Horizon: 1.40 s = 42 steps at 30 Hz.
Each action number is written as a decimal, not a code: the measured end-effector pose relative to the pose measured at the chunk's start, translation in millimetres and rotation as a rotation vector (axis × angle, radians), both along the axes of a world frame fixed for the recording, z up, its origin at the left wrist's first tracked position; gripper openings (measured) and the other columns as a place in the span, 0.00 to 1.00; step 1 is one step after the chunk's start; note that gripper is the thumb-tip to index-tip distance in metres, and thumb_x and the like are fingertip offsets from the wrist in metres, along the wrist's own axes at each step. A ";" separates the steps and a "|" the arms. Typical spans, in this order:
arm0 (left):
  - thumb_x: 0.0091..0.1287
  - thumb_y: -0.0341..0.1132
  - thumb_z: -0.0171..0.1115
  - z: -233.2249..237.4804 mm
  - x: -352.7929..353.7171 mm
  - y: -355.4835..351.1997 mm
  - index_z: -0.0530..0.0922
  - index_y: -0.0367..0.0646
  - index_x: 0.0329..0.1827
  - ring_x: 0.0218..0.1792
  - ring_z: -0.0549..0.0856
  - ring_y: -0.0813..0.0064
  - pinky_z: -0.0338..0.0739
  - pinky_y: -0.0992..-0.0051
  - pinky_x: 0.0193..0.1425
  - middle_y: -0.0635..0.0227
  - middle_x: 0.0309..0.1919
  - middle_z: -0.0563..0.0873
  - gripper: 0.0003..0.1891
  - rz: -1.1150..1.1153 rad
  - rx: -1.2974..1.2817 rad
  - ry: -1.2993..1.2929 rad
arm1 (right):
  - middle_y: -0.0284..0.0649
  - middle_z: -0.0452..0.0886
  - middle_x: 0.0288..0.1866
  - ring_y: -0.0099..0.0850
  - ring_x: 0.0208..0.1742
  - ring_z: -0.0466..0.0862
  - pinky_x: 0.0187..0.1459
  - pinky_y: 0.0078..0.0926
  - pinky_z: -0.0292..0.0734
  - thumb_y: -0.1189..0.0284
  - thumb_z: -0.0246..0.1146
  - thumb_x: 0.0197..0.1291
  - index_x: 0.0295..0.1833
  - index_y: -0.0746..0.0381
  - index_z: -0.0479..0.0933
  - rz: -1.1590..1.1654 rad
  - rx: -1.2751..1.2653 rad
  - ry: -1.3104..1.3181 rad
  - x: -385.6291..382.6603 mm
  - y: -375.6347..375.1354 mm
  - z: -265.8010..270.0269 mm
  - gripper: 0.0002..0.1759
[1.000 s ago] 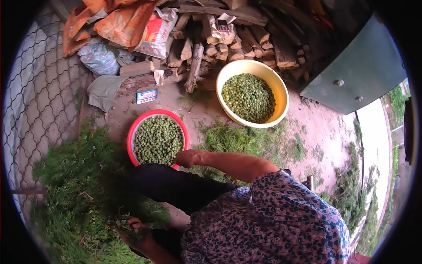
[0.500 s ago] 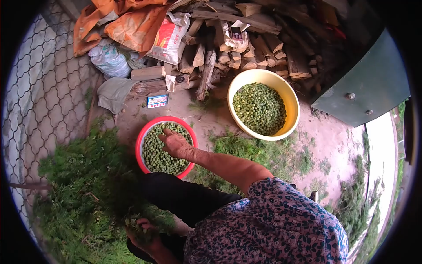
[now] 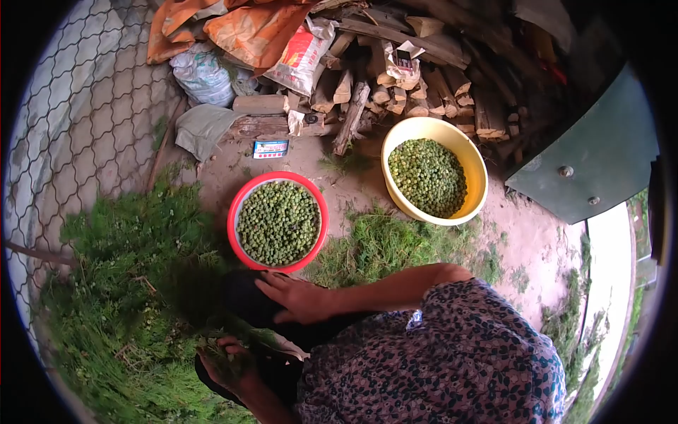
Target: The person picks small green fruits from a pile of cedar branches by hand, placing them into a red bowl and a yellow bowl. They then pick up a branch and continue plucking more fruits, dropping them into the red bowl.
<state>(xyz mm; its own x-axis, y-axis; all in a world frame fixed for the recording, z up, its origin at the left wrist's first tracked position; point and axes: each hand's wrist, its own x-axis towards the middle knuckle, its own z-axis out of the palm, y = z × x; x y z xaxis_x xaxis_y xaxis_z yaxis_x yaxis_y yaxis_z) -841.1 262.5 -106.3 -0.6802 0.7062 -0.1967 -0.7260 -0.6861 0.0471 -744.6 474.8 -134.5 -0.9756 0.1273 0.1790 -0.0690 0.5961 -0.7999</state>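
Observation:
My right hand (image 3: 300, 297) is over my dark-trousered knee, fingers spread with nothing seen in them. Just beyond it stands the red-rimmed basin (image 3: 321, 201), filled with small round green cones or berries (image 3: 277, 222). Lower down, my left hand (image 3: 229, 357) is closed around a leafy green sprig (image 3: 224, 346), partly in shadow. Beside that hand lies a big heap of feathery green branches (image 3: 120, 318). To the right of the red basin, a yellow tub (image 3: 474, 177) contains more of the same green pieces (image 3: 429, 177).
Split firewood (image 3: 385, 95) is stacked at the back, near an orange sheet (image 3: 247, 35) and a white sack (image 3: 201, 74). A small blue and white box (image 3: 270, 149) lies on the ground. Wire mesh (image 3: 70, 127) is at left, a green metal panel (image 3: 600, 155) at right.
My right hand has left the green pieces in the red basin and drawn back over my knee. My left hand still holds the sprig. The view has shifted slightly.

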 end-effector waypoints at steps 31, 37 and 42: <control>0.66 0.48 0.47 -7.1 7.2 11.9 0.76 0.42 0.44 0.35 0.81 0.66 0.80 0.66 0.32 0.62 0.35 0.82 0.19 0.201 -0.174 -0.181 | 0.36 0.73 0.32 0.23 0.37 0.74 0.37 0.20 0.69 0.80 0.61 0.52 0.39 0.67 0.77 0.275 -0.503 0.178 -92.9 -43.3 39.2 0.07; 0.67 0.42 0.47 -7.1 17.0 12.6 0.74 0.41 0.47 0.34 0.84 0.69 0.83 0.68 0.30 0.62 0.37 0.82 0.15 0.227 -0.387 -0.080 | 0.35 0.74 0.31 0.23 0.34 0.75 0.36 0.18 0.70 0.77 0.65 0.49 0.39 0.65 0.78 0.369 -0.443 -0.033 -95.6 -56.4 51.8 0.09; 0.66 0.41 0.48 -11.1 19.7 7.3 0.74 0.41 0.47 0.35 0.84 0.69 0.83 0.67 0.29 0.62 0.36 0.82 0.14 0.241 -0.360 -0.078 | 0.36 0.76 0.30 0.25 0.29 0.78 0.35 0.20 0.73 0.77 0.65 0.49 0.37 0.66 0.77 0.347 -0.581 -0.111 -99.9 -55.3 42.8 0.09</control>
